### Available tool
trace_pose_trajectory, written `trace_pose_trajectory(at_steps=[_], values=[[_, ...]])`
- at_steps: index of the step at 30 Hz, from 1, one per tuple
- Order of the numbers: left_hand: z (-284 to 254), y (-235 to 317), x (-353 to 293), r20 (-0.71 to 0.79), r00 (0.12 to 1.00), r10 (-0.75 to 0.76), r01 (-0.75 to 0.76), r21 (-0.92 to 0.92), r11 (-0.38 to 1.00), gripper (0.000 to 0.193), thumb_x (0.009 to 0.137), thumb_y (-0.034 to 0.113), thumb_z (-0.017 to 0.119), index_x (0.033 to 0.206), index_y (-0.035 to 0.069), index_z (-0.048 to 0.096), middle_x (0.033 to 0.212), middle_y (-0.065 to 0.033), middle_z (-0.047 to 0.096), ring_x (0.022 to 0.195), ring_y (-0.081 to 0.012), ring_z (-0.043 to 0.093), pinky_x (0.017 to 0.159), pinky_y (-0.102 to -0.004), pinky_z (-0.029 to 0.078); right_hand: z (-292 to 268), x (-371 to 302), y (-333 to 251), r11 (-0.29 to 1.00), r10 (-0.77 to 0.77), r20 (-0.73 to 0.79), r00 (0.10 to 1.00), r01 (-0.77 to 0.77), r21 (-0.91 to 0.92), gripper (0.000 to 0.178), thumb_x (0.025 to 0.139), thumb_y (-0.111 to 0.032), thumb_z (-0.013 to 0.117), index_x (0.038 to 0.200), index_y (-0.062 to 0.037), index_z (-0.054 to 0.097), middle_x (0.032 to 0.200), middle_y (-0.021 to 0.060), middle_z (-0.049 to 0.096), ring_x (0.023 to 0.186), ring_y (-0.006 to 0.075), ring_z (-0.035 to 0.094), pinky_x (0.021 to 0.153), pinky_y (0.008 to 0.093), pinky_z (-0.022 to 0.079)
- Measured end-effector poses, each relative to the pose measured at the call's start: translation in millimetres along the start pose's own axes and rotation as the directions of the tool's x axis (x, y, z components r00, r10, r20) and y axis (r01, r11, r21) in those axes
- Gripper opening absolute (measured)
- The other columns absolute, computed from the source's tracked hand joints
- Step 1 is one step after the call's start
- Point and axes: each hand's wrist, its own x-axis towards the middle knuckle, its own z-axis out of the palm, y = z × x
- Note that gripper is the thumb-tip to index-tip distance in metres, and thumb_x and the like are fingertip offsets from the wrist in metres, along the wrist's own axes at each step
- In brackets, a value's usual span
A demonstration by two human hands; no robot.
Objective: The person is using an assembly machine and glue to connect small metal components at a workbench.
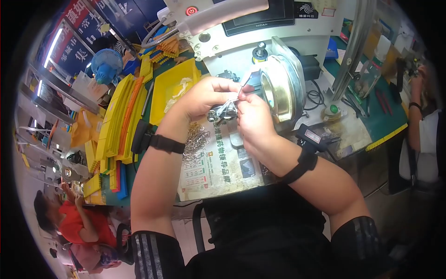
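Note:
My left hand (206, 96) and my right hand (251, 122) meet over the bench and together grip a small dark part in clear plastic wrap (222, 111). A thin wire or rod (245, 84) rises from my right fingers toward the machine. Just behind the hands stands a round brass-coloured ring fixture (278, 90) on a grey-white machine (232, 42). Each wrist carries a black band with a small device on it.
A pile of small metal rings (196, 142) lies on a newspaper sheet (218, 169). Left are a yellow tray (174, 86) and stacked yellow, orange and blue strips (121, 121). A blue fan (106, 65) stands behind. Other people sit at lower left (74, 223) and far right (425, 125).

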Motion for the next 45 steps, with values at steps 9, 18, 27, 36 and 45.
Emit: trace_pose_trajectory(at_steps=[9, 18, 27, 36, 45], values=[[86, 31, -72, -0.093, 0.685, 0.722, -0.184, 0.938, 0.295, 0.014, 0.078, -0.003, 0.068, 0.087, 0.008, 0.065, 0.08, -0.0098, 0.06, 0.071, -0.0291, 0.06, 0.063, -0.0359, 0.048, -36, -39, -5, 1.0, 0.022, 0.22, 0.975, -0.021, -0.004, 0.02, 0.105, -0.021, 0.05, 0.098, -0.0033, 0.057, 0.07, -0.0048, 0.046, 0.059, 0.0038, 0.037, 0.053, 0.0219, 0.032], [135, -31, -109, 0.084, 0.721, 0.688, -0.385, 0.874, 0.296, 0.041, 0.062, 0.003, 0.065, 0.103, 0.005, 0.069, 0.079, -0.0072, 0.06, 0.064, -0.0261, 0.059, 0.054, -0.0381, 0.046, -70, -97, 8, 0.937, -0.104, 0.364, 0.925, 0.214, -0.276, 0.007, 0.097, -0.008, 0.048, 0.097, -0.0059, 0.054, 0.078, -0.0033, 0.048, 0.069, 0.0042, 0.043, 0.062, 0.0226, 0.038], [144, -28, -117, 0.11, 0.72, 0.686, -0.463, 0.812, 0.356, 0.034, 0.064, -0.003, 0.067, 0.096, 0.005, 0.07, 0.084, -0.0089, 0.063, 0.064, -0.0241, 0.06, 0.055, -0.0364, 0.047, -43, -60, -7, 0.998, 0.046, 0.314, 0.948, -0.027, -0.065, 0.017, 0.104, -0.021, 0.054, 0.104, -0.0045, 0.051, 0.074, -0.0023, 0.05, 0.063, 0.004, 0.045, 0.057, 0.0216, 0.039], [66, -57, -78, -0.43, 0.775, 0.464, 0.101, 0.808, 0.58, 0.027, 0.093, 0.026, 0.067, 0.099, 0.0, 0.067, 0.085, -0.0169, 0.063, 0.073, -0.034, 0.06, 0.064, -0.0421, 0.049, -27, -17, -5, 0.956, -0.189, 0.234, 0.954, 0.233, -0.177, 0.019, 0.104, -0.025, 0.055, 0.1, -0.0064, 0.054, 0.07, -0.0035, 0.049, 0.06, 0.0038, 0.043, 0.054, 0.0199, 0.036], [56, -74, -66, -0.296, 0.749, 0.593, 0.072, 0.926, 0.371, 0.029, 0.099, 0.027, 0.058, 0.09, 0.001, 0.069, 0.077, -0.0149, 0.063, 0.071, -0.0353, 0.06, 0.063, -0.045, 0.047, -27, -7, 3, 0.621, -0.448, 0.325, 0.833, 0.551, -0.557, 0.015, 0.098, -0.005, 0.053, 0.106, 0.0031, 0.063, 0.099, 0.0143, 0.058, 0.084, 0.0249, 0.061, 0.076, 0.0341, 0.05]])
